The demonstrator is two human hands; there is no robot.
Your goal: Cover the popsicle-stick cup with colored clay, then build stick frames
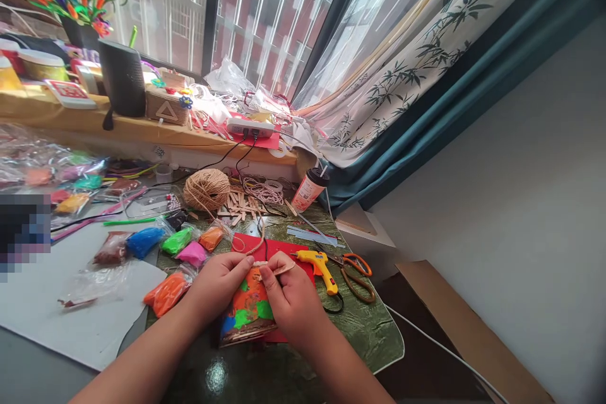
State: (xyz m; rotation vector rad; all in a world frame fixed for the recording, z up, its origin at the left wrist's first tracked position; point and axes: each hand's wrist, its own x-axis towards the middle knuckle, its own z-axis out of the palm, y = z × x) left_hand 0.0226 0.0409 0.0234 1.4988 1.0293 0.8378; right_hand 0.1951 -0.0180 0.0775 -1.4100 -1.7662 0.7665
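Note:
A board-like craft piece (249, 297) covered in orange, green and blue modelling clay is tilted between my hands. Along its top edge lies a pale cord (260, 263), which also trails up the table behind it. My left hand (220, 281) is closed, thumb and fingers pinching the cord at that edge. My right hand (293, 297) is closed too, with a thin pale wooden stick (284, 269) between thumb and fingers, close to the clay surface. Under the piece is a red sheet (242, 242). My fingers hide part of the top edge.
Right of my hands lie a yellow glue gun (319, 268) and orange-handled scissors (358, 278). Clay packets (168, 290) are on the left, by a white board (123, 315). Behind are a twine ball (207, 189), wooden sticks (239, 205) and a lidded cup (308, 190).

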